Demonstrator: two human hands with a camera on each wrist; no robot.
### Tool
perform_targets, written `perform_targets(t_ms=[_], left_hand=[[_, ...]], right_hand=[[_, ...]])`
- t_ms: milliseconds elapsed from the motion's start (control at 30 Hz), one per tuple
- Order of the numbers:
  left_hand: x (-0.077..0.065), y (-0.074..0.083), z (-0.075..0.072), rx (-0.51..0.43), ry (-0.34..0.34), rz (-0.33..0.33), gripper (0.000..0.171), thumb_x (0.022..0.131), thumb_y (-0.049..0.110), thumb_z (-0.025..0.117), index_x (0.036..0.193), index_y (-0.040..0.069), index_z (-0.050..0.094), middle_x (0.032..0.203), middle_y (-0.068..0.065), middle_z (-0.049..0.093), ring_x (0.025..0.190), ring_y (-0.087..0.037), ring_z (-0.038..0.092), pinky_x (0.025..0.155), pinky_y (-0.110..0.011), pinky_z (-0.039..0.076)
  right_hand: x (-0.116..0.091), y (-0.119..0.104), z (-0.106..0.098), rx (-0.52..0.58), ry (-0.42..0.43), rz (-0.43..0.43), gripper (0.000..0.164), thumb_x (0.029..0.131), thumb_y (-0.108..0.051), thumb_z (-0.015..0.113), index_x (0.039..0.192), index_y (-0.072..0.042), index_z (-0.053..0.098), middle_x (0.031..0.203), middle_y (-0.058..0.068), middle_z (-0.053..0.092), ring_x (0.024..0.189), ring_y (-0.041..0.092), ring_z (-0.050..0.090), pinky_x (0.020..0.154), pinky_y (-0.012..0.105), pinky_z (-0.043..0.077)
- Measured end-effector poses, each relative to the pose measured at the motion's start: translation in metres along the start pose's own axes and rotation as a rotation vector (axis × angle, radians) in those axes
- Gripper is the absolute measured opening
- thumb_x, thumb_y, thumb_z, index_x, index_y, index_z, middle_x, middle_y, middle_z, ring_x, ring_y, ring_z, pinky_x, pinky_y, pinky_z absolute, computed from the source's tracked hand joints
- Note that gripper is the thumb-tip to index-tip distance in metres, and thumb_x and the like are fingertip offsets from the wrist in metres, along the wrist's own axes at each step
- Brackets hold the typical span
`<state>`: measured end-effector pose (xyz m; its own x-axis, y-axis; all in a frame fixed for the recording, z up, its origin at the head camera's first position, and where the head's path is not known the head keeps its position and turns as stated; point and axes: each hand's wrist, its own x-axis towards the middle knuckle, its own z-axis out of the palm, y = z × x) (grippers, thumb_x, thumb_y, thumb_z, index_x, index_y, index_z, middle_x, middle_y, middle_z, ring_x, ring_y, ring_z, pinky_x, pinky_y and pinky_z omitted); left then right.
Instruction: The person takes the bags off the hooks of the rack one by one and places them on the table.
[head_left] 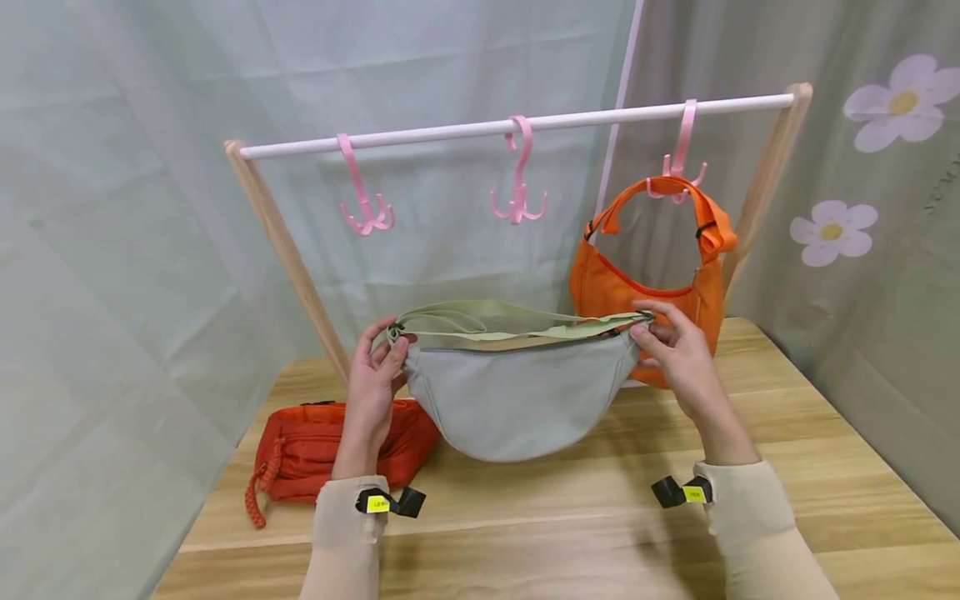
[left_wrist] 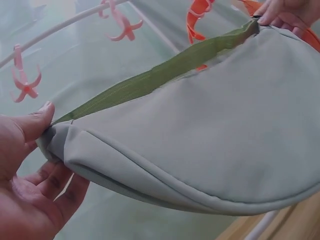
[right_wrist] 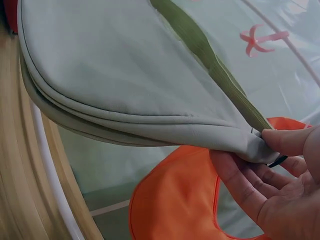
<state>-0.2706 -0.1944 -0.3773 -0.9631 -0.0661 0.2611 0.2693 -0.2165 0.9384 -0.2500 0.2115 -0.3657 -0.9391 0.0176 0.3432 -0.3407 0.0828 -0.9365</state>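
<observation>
**Grey bag (head_left: 517, 404) spread between two hands, in front of the rail (head_left: 442, 134)**

I see the grey bag held up between the left hand (head_left: 375, 367) and the right hand (head_left: 678, 354), its belly hanging above the desk (head_left: 525, 533). Each hand pinches one top corner between thumb and fingers. I take that grip to be for balance: the top edge is drawn out nearly straight, and the green strap (left_wrist: 155, 80) stays clear along it.

Just behind the right hand, the orange bag (head_left: 611, 292) hangs by its strap from the right hook (head_left: 682, 150); I can't tell whether fingers brush it. Below the left hand, partly hidden by that forearm, the red bag (head_left: 311, 450) lies on the desk, out from under the hooks.

Beyond and above the left hand, the left hook (head_left: 365, 200) carries nothing; nor does the middle hook (head_left: 519, 192), over the gap between the hands. I'd judge that the roomiest stretch. The right hand's side looks tight, with the orange bag and the rack's post (head_left: 772, 167) crowding it. Nearer than both hands, the desk gives bare room.
</observation>
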Motion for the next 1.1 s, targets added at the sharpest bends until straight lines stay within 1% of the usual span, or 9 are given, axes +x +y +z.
perform_targets(t_ms=[133,200,367,467,667,800,867,967,1100], left_hand=[[0.001,-0.003,-0.001,0.010,-0.031,-0.019,0.038,0.108,0.016,0.057,0.144,0.018,0.048,0.112,0.000,0.070,0.093,-0.011,0.061,0.079,-0.029,0.053],[0.002,-0.003,-0.004,0.032,-0.059,-0.036,0.041,0.109,0.018,0.056,0.148,0.016,0.045,0.114,0.001,0.069,0.095,-0.010,0.060,0.081,-0.029,0.052],[0.003,-0.009,-0.011,0.140,-0.123,-0.108,0.050,0.109,0.025,0.056,0.155,0.015,0.039,0.124,0.000,0.063,0.099,-0.012,0.057,0.082,-0.029,0.053],[0.004,-0.013,-0.013,0.191,-0.138,-0.132,0.051,0.109,0.027,0.056,0.156,0.015,0.038,0.127,-0.004,0.059,0.099,-0.014,0.056,0.083,-0.030,0.055],[0.007,-0.023,-0.016,0.259,-0.152,-0.156,0.050,0.109,0.025,0.057,0.155,0.015,0.040,0.128,-0.011,0.056,0.099,-0.017,0.059,0.083,-0.031,0.058],[0.009,-0.028,-0.018,0.293,-0.162,-0.185,0.048,0.109,0.023,0.057,0.154,0.014,0.042,0.131,-0.017,0.058,0.100,-0.017,0.058,0.082,-0.030,0.059],[0.009,-0.031,-0.019,0.305,-0.167,-0.205,0.047,0.110,0.022,0.056,0.153,0.013,0.042,0.132,-0.020,0.058,0.100,-0.016,0.057,0.081,-0.029,0.059],[0.010,-0.035,-0.019,0.311,-0.170,-0.237,0.045,0.110,0.018,0.054,0.152,0.012,0.042,0.133,-0.021,0.057,0.099,-0.016,0.057,0.078,-0.028,0.059],[0.009,-0.038,-0.019,0.347,-0.175,-0.241,0.044,0.111,0.018,0.053,0.153,0.011,0.042,0.134,-0.022,0.055,0.103,-0.017,0.056,0.082,-0.029,0.058]], right_hand=[[0.001,0.004,-0.001,-0.013,0.000,0.002,0.032,0.104,-0.017,0.066,0.136,-0.020,0.060,0.099,-0.006,0.071,0.086,0.009,0.068,0.072,0.026,0.061],[0.001,0.006,0.000,-0.023,-0.006,0.008,0.032,0.105,-0.016,0.065,0.136,-0.018,0.058,0.099,-0.005,0.071,0.086,0.010,0.068,0.072,0.028,0.061],[0.002,0.010,0.000,-0.067,-0.015,0.027,0.038,0.106,-0.010,0.062,0.141,-0.002,0.051,0.096,0.005,0.067,0.080,0.012,0.067,0.068,0.033,0.063],[0.002,0.011,-0.001,-0.105,-0.021,0.040,0.042,0.106,-0.009,0.061,0.143,0.004,0.047,0.096,0.010,0.063,0.078,0.012,0.066,0.066,0.035,0.063],[0.003,0.015,-0.002,-0.156,-0.057,0.075,0.042,0.106,-0.007,0.059,0.145,0.004,0.047,0.104,0.021,0.061,0.079,0.014,0.065,0.067,0.038,0.063],[0.003,0.019,0.000,-0.227,-0.070,0.079,0.040,0.105,-0.004,0.060,0.143,0.005,0.050,0.110,0.028,0.063,0.080,0.017,0.066,0.065,0.036,0.063],[0.004,0.022,0.002,-0.281,-0.067,0.076,0.039,0.104,-0.003,0.061,0.141,0.005,0.052,0.110,0.028,0.064,0.080,0.020,0.067,0.064,0.033,0.063],[0.005,0.027,0.004,-0.361,-0.054,0.068,0.034,0.102,-0.001,0.064,0.136,0.004,0.057,0.104,0.025,0.065,0.076,0.024,0.067,0.060,0.031,0.061],[0.007,0.036,0.005,-0.475,-0.029,0.040,0.029,0.101,-0.001,0.067,0.129,0.001,0.063,0.092,0.019,0.064,0.067,0.026,0.065,0.055,0.029,0.058]])
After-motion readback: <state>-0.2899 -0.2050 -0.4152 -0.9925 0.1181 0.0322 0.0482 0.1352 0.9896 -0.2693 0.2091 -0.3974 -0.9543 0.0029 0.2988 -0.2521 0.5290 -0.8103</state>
